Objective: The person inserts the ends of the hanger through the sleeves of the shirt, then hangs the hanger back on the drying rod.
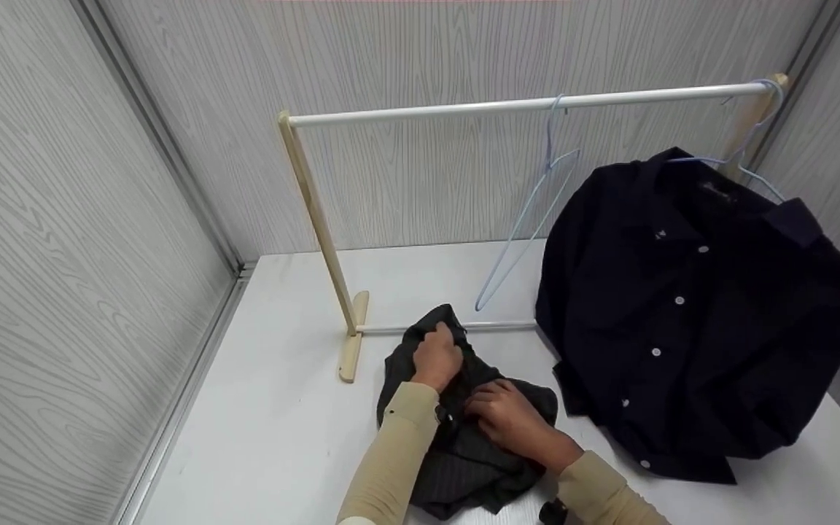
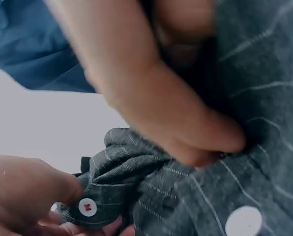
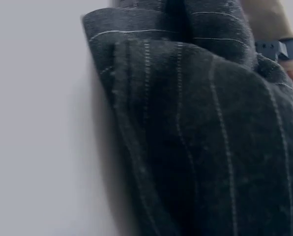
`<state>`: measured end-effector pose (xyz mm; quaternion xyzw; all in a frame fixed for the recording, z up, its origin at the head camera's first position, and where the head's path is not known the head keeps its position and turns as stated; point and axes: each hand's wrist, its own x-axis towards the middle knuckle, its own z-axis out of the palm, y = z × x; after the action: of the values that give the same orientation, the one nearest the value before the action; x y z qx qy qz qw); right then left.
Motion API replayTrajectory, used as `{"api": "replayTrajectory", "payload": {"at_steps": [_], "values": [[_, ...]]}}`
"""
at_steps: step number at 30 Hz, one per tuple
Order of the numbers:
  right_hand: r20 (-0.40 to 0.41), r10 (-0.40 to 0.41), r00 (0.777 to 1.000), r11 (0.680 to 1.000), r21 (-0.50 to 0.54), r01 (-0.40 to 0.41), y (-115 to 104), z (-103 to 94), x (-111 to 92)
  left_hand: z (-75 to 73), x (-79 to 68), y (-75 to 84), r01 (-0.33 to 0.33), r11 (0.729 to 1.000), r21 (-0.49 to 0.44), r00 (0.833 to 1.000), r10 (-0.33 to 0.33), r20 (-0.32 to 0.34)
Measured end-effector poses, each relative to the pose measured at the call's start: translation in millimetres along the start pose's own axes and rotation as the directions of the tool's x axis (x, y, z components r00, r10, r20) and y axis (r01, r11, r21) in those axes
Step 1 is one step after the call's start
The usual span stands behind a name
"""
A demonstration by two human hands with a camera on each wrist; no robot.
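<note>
A dark grey shirt with thin white stripes [image 1: 456, 467] lies bunched on the white table. My left hand [image 1: 438, 359] grips its cloth near the upper end. Close up in the left wrist view, that hand's thumb and fingers [image 2: 176, 110] pinch the striped fabric, with a white button [image 2: 244, 221] nearby. Lower on the shirt, my right hand [image 1: 509, 419] holds a fold; in the left wrist view its fingers pinch an edge beside another white button [image 2: 87, 207]. Striped cloth [image 3: 200, 128] fills much of the right wrist view and hides the right fingers there.
Behind the shirt stands a clothes rack with a white top rail [image 1: 420, 113] and wooden legs [image 1: 318, 219]. A bare light-blue hanger [image 1: 515, 233] hangs from it. To the right, a navy shirt [image 1: 631, 292] hangs on another hanger. Grey wood-patterned panels [image 1: 63, 219] enclose the table [image 1: 259, 423].
</note>
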<state>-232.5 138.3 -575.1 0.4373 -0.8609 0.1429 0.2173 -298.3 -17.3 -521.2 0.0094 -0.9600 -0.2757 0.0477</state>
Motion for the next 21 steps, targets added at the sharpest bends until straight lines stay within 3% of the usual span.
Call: {"api": "replayTrajectory", "payload": {"at_steps": [3,5,7,9,12,14,17,19,21], "values": [[0.018,0.044,0.999,0.998,-0.052,-0.043,3.5,-2.7,-2.3,-7.4,0.4,-8.5,0.011,0.990,-0.140,1.000,-0.010,0.007],[0.021,0.077,0.997,0.990,-0.122,-0.074,7.0,-4.4,-3.5,-11.6,0.7,-13.9,0.036,0.965,-0.258,0.999,-0.030,0.026],[0.022,0.121,0.992,0.972,-0.207,-0.114,10.9,-6.7,-4.2,-15.0,0.9,-18.6,0.076,0.912,-0.404,0.997,-0.057,0.059],[0.026,0.179,0.983,0.943,-0.288,-0.164,15.4,-9.0,-4.0,-18.4,0.7,-21.8,0.130,0.819,-0.558,0.991,-0.083,0.108],[0.034,0.263,0.964,0.899,-0.371,-0.232,21.2,-13.3,-3.6,-21.5,2.1,-23.2,0.205,0.629,-0.750,0.977,-0.091,0.191],[0.022,0.299,0.954,0.880,-0.393,-0.267,23.8,-15.9,-2.6,-23.2,3.2,-21.7,0.244,0.485,-0.839,0.968,-0.074,0.239],[-0.058,0.312,0.948,0.887,-0.340,-0.313,24.7,-20.0,0.4,-24.5,4.2,-18.1,0.275,0.192,-0.942,0.961,-0.021,0.276],[-0.146,0.309,0.940,0.911,-0.239,-0.336,23.9,-22.9,3.6,-24.2,3.1,-17.2,0.281,0.011,-0.960,0.960,0.004,0.281],[-0.235,0.313,0.920,0.934,-0.097,-0.343,23.0,-26.3,7.3,-23.4,1.1,-17.4,0.273,-0.131,-0.953,0.962,0.026,0.272]]}}
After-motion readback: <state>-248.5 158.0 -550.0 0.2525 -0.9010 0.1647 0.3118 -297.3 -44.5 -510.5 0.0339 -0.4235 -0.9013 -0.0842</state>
